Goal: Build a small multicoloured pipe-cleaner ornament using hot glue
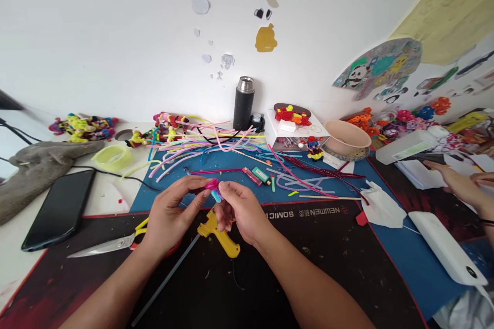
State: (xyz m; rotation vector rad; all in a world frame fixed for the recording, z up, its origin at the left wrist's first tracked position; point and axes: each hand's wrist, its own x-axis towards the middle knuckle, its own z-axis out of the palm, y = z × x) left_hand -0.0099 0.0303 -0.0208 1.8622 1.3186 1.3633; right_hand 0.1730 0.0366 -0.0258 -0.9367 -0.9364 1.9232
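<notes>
Both my hands pinch one small pipe-cleaner piece [213, 185], magenta on top with purple and light blue below. My left hand [173, 205] grips its magenta side between thumb and fingers. From the other side, my right hand [241, 205] has thumb and fingers closed on the purple part, hiding some of it. Just beneath the hands lies a yellow glue gun [219, 234] with a long translucent glue stick [165, 280] out of its back. Scissors [106, 245] with yellow and red handles lie by my left wrist, partly covered by it.
Loose pipe cleaners [200, 144] spread across the blue mat behind my hands. A black thermos [244, 103] stands by the wall, beside a white box [297, 131]. A phone [57, 211] lies left; a white power bank [447, 247] lies right, near another person's hand [459, 185].
</notes>
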